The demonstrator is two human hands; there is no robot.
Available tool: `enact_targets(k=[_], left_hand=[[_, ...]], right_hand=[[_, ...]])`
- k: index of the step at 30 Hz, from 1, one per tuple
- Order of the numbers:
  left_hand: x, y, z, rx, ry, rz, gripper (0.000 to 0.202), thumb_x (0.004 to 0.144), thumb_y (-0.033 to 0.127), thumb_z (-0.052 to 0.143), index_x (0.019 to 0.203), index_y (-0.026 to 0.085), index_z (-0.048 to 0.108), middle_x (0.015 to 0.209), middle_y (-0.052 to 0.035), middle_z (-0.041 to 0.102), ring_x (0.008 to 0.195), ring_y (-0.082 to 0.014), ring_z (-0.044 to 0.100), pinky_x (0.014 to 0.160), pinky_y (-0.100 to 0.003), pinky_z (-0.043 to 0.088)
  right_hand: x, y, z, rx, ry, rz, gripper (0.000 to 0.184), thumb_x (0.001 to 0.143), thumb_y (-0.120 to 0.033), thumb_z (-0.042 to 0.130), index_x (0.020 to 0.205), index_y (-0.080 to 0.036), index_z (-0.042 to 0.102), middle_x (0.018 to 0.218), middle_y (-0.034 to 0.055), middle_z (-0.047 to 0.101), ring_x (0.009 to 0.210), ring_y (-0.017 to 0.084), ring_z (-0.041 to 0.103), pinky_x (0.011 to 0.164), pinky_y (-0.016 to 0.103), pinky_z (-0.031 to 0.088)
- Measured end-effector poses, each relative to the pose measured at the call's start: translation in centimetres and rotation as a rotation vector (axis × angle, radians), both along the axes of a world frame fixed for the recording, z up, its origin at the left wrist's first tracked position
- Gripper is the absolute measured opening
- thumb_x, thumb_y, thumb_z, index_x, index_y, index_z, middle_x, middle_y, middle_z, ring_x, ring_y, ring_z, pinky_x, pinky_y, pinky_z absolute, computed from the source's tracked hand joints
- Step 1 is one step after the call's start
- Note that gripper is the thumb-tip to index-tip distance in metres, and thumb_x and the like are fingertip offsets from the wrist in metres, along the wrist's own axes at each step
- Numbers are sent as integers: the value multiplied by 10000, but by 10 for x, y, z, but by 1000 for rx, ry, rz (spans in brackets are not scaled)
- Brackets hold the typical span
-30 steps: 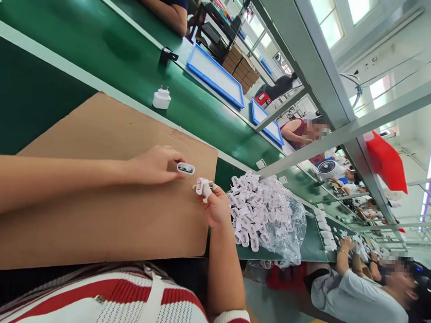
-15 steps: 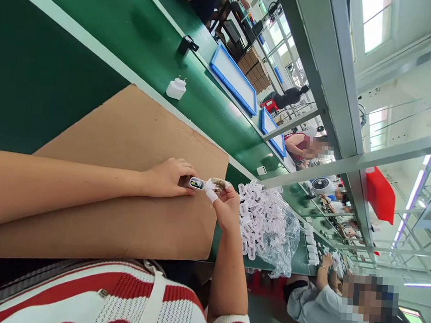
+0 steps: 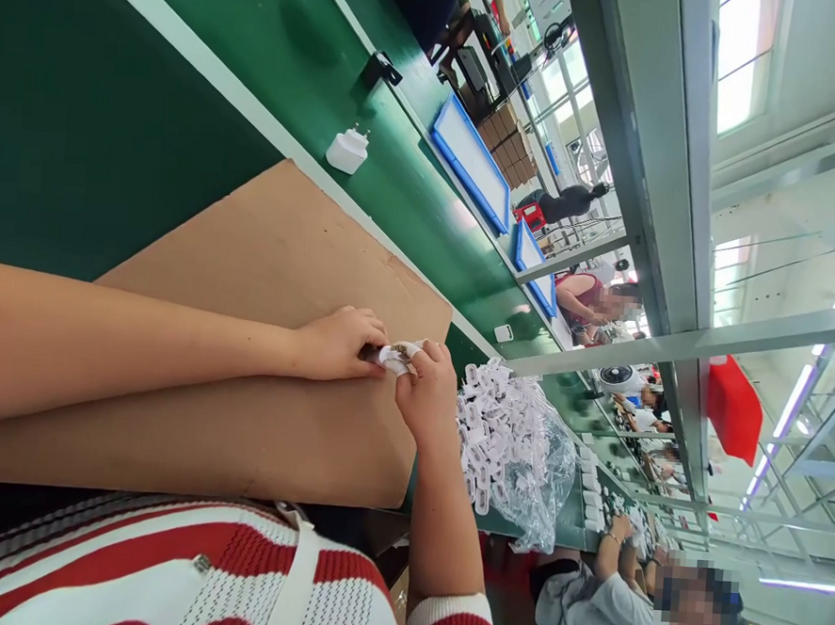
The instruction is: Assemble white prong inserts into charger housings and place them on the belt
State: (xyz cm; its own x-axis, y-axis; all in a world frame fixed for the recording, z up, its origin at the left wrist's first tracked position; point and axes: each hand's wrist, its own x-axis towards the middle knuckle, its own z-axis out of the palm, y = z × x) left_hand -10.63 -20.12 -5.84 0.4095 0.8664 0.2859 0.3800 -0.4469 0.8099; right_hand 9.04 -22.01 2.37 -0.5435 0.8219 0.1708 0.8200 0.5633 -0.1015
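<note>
My left hand (image 3: pixel 345 342) grips a small white charger housing (image 3: pixel 372 355) above the cardboard, its fingers closed round it. Most of that piece is now covered by fingers; half a second ago its open end showed parts inside. My right hand (image 3: pixel 427 389) is closed at the open end of the housing. White coverings (image 3: pixel 399 355), with brownish stains, wrap its thumb and forefinger tips. Whatever lies between those fingertips is hidden. Right of this hand lies a heap of white plastic housings (image 3: pixel 488 421) on a clear plastic bag (image 3: pixel 544 495).
A brown cardboard sheet (image 3: pixel 240 443) covers part of the green bench (image 3: pixel 118 124). Beyond the pale strip stand a white plug charger (image 3: pixel 348 150) and a black clip-like piece (image 3: pixel 381 69). Blue-rimmed trays (image 3: pixel 473 160) lie farther back. A co-worker (image 3: pixel 604 607) sits at the right.
My right fingers have moved left and closed over the housing's open end, hiding the parts inside. My left hand keeps its hold. The whole view has shifted slightly.
</note>
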Motion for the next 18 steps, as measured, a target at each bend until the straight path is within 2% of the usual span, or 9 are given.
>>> enact_targets(k=[3,7,9,12,18], left_hand=[[0,0,2,-3,-6,2,266,882,483,727,842,222,763,955,-50,785,1010,-267,665,938,-373,439],[0,0,3,-15,22,3,278,882,476,736,793,213,737,935,-46,769,999,-259,666,919,-358,445],[1,0,3,-13,37,15,266,877,477,745,833,215,759,960,-41,771,1009,-255,666,934,-356,445],[1,1,0,-4,49,26,248,881,466,743,894,223,787,980,-33,778,1016,-251,666,945,-356,443],[2,2,-5,18,29,12,262,878,473,724,891,220,791,968,-36,784,1002,-255,666,931,-362,450]], right_hand=[[-2,0,7,5,-47,7,240,824,-9,604,844,-229,697,902,58,628,914,249,565,785,354,478],[-1,1,20,13,31,37,317,872,-16,572,1043,-212,752,981,65,666,969,245,593,853,350,498],[0,1,22,1,28,32,342,875,-13,554,1067,-212,754,999,66,671,980,241,593,866,346,497],[-1,1,17,-31,-55,5,310,833,-1,547,961,-211,737,949,63,639,957,246,573,836,344,483],[-6,0,6,-18,-109,-37,236,820,-3,570,812,-216,672,936,62,611,955,240,546,813,329,455]])
